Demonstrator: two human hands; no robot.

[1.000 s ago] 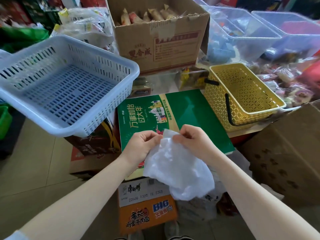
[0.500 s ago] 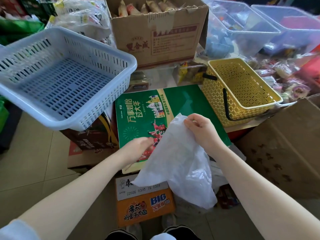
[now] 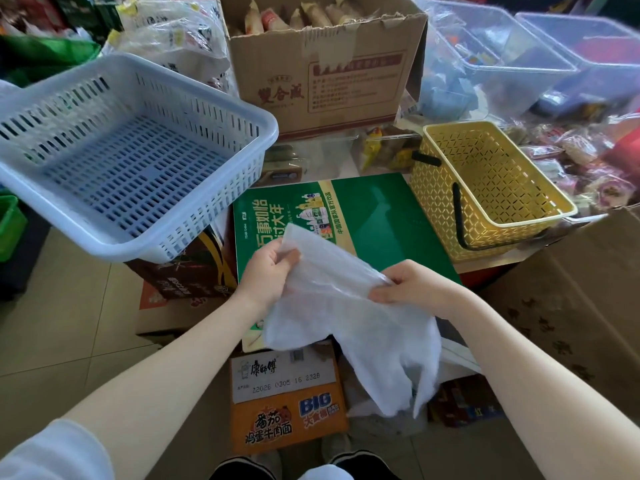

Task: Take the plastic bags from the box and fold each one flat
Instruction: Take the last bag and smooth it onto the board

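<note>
Bag stretched between two hands, fold not yet made

Both hands hold one white plastic bag (image 3: 349, 317) in the air, above a green printed carton (image 3: 363, 220) that lies flat like a working surface. The left hand (image 3: 266, 271) pinches the upper corner of the bag, with thumb and fingers closed on the thin film. The right hand (image 3: 412, 285) pinches the same upper edge further along, so this edge is pulled into a nearly straight line between the two grips. The rest of the bag hangs down loose and crumpled toward the floor, in front of an orange noodle carton (image 3: 287, 410).

I judge that the step in hand is the spreading of the bag, before any fold. The bag looks still wrinkled and not flat.

The next move probably calls for laying the bag down on the green carton and smoothing it, then bringing one edge over the other. The film is light and slippery, so both pinches should keep tension, or the edge will sag.

Nearby stand a pale blue basket (image 3: 145, 216) and a yellow basket (image 3: 491, 216); I cannot tell from which box the bags come.
</note>
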